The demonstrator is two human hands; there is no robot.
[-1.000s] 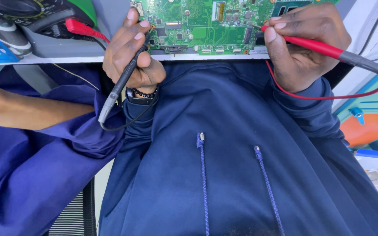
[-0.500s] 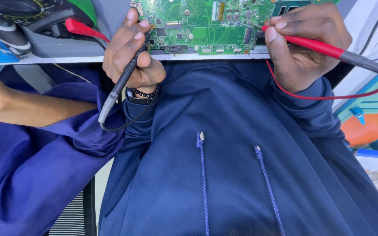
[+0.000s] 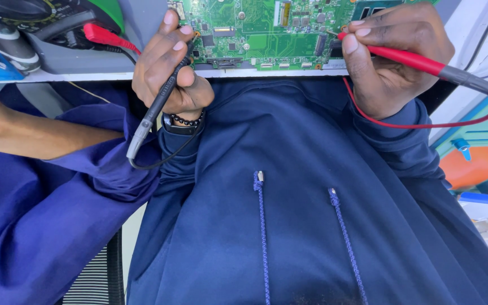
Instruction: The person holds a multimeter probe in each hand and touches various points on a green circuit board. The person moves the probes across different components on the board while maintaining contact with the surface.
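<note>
Two probes on the go here, one per hand. The left hand (image 3: 168, 70) is pinched round a slim black probe (image 3: 155, 107) with a grey rubbery end and thin black lead; the right hand (image 3: 393, 53) is clamped on a glossy red probe (image 3: 408, 58) trailing a red wire. Both tips sit on one green circuit board (image 3: 266, 28), flat and studded with tiny chips, lying at the edge of the white bench (image 3: 86, 76). A second person's bare forearm (image 3: 35, 135) pokes in beside the left hand.
</note>
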